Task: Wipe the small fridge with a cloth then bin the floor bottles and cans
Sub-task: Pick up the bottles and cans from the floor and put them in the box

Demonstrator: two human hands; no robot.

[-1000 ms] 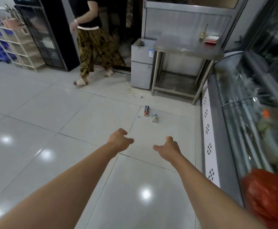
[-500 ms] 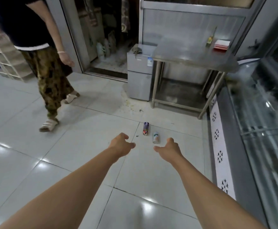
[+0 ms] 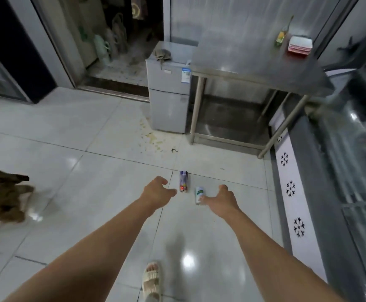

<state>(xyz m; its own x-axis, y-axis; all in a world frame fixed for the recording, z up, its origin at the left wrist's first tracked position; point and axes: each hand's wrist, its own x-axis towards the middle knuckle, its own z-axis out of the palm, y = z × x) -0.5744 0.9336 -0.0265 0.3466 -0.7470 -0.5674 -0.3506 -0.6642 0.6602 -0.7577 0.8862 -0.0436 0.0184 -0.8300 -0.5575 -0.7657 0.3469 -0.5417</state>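
A small grey fridge [image 3: 169, 94] stands against the far wall with a crumpled grey cloth [image 3: 162, 54] on its top. Two drink containers lie on the white tile floor: a purple can [image 3: 183, 180] and, to its right, a white and green one [image 3: 199, 194]. My left hand [image 3: 157, 194] hovers just left of the purple can, fingers apart and empty. My right hand [image 3: 222, 199] is stretched out beside the white and green container, fingers spread, holding nothing; its fingertips overlap that container in the view.
A steel table [image 3: 258, 68] stands right of the fridge, bearing a small bottle [image 3: 281, 37] and a stack of red and white cloths [image 3: 299, 45]. A glass display case [image 3: 352, 171] lines the right side. Another person's patterned trouser leg [image 3: 1, 197] is at the left. Yellowish stains [image 3: 150, 138] mark the floor.
I have walked closer to the fridge and the containers, which now lie between my hands. The other person has moved off to the left edge. My sandalled foot has come into view.
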